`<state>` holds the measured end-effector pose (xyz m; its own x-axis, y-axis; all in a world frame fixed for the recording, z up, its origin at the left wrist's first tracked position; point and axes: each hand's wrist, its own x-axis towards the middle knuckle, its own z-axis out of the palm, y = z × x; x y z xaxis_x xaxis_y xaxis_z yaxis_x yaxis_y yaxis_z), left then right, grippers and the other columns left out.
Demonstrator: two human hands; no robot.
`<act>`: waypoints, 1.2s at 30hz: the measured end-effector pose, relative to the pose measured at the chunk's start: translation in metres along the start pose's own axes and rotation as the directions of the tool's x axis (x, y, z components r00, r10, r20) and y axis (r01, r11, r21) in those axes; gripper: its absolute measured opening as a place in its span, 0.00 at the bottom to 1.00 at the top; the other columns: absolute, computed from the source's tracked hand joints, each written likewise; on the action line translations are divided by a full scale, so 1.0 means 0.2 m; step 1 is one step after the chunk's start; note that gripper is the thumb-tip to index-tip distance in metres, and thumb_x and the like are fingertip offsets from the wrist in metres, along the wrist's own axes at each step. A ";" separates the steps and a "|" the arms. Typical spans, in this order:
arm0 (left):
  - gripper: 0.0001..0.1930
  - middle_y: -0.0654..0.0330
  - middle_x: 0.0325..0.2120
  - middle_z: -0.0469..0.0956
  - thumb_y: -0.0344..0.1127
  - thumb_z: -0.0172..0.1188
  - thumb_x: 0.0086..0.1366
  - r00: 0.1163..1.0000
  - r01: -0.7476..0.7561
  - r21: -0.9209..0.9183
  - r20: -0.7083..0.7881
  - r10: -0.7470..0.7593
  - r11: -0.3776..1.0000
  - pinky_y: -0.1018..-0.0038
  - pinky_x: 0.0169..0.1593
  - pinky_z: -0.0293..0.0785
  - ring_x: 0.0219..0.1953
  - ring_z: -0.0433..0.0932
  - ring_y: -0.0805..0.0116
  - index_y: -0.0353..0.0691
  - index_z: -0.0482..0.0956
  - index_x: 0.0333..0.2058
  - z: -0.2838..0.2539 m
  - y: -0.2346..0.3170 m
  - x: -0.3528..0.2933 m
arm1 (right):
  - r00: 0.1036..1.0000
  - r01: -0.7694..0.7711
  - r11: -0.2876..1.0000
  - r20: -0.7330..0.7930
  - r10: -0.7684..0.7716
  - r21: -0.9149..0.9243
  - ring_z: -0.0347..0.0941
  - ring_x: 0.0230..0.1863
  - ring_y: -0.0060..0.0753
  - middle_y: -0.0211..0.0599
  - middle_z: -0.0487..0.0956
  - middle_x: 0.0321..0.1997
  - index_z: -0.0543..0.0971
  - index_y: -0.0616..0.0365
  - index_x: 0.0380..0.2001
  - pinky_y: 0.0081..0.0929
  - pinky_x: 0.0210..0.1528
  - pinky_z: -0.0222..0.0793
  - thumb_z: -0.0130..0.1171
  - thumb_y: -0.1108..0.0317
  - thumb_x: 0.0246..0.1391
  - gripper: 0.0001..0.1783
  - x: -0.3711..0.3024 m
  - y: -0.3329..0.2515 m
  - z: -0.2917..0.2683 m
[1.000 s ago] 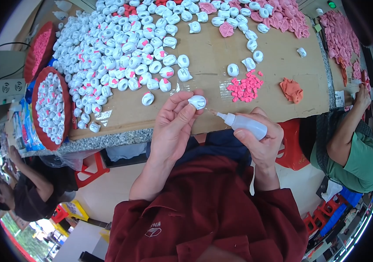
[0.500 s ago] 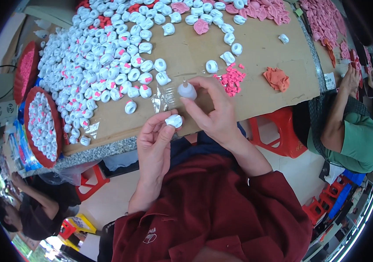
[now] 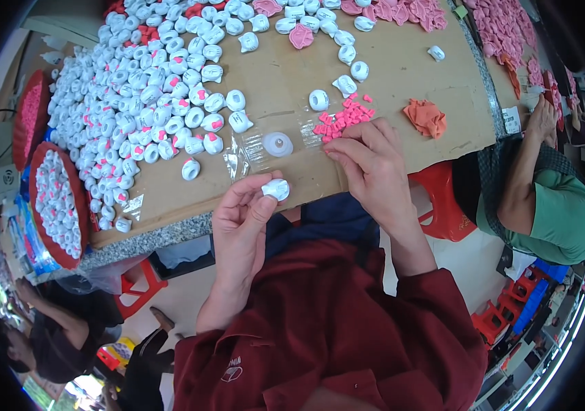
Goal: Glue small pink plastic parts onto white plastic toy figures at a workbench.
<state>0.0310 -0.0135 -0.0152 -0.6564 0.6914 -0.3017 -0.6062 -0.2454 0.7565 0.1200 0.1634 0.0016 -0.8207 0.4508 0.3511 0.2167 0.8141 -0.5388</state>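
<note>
Gone from the right hand [image 3: 380, 171] is the translucent squeeze bottle [image 3: 278, 145]; it now stands upright on the cardboard [image 3: 285, 82], nozzle up, and that hand has shifted right to the pile of small pink pieces [image 3: 337, 125].

At the far left are two red scalloped bowls, a rear bowl [image 3: 21, 154] of pink bits and a front bowl [image 3: 69, 260] of white pieces with pink touches. Beside them spreads a heap of white cat-eared pieces [image 3: 117, 103], too many to count, several bearing pink bows and others dark lettering too small to read. One loose white piece [image 3: 191, 169] lies near the granite edge.

Next comes the left hand [image 3: 241, 222], thumb and fingers closed firmly on one white cat-eared piece [image 3: 276, 190], held just in front of the bottle. White lettering and an emblem [image 3: 232, 373] mark the maroon shirt [image 3: 320, 315] below.

Farther right, one flat pink piece [image 3: 301, 36] lies apart on the cardboard. Thumb and forefinger of the right hand come close together at the pink pile's near edge; I cannot tell whether they grip a bit. Beyond that hand lies one crumpled orange cloth [image 3: 425, 118], with one lone white piece [image 3: 436, 53] behind it. One white printed label [image 3: 511, 120] is by the table's right side, near a co-worker in green [image 3: 556, 216].
</note>
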 end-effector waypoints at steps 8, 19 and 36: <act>0.13 0.51 0.43 0.71 0.24 0.51 0.59 1.000 0.015 0.009 -0.008 -0.015 1.000 0.74 0.46 0.70 0.43 0.73 0.62 0.33 0.69 0.44 0.01 0.00 -0.01 | 0.994 -0.010 0.999 0.107 0.006 0.041 0.65 0.32 0.31 0.29 0.72 0.26 0.79 0.56 0.25 0.27 0.37 0.58 0.61 0.74 0.36 0.07 0.01 0.02 -0.02; 0.13 0.52 0.42 0.71 0.17 0.54 0.53 0.986 -0.168 0.111 0.024 0.167 0.979 0.80 0.37 0.74 0.39 0.74 0.70 0.30 0.70 0.40 0.07 -0.05 0.00 | 0.999 -0.028 0.977 0.029 0.022 0.210 0.63 0.28 0.27 0.27 0.70 0.23 0.79 0.57 0.22 0.23 0.33 0.56 0.66 0.72 0.32 0.08 -0.04 -0.16 -0.04; 0.12 0.51 0.41 0.72 0.16 0.54 0.53 0.975 -0.215 0.151 0.090 0.203 0.965 0.79 0.44 0.72 0.41 0.73 0.69 0.29 0.72 0.38 0.08 -0.07 -0.01 | 0.964 -0.263 0.787 0.118 0.239 0.558 0.64 0.28 0.23 0.28 0.72 0.22 0.80 0.58 0.22 0.19 0.30 0.58 0.66 0.74 0.33 0.07 -0.09 -0.16 0.01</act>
<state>0.0470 -0.0002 -0.0157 -0.7229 0.6854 -0.0880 -0.3757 -0.2830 0.8825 0.1264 0.1285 0.0104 -0.8018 0.5855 0.1191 0.0913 0.3171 -0.9440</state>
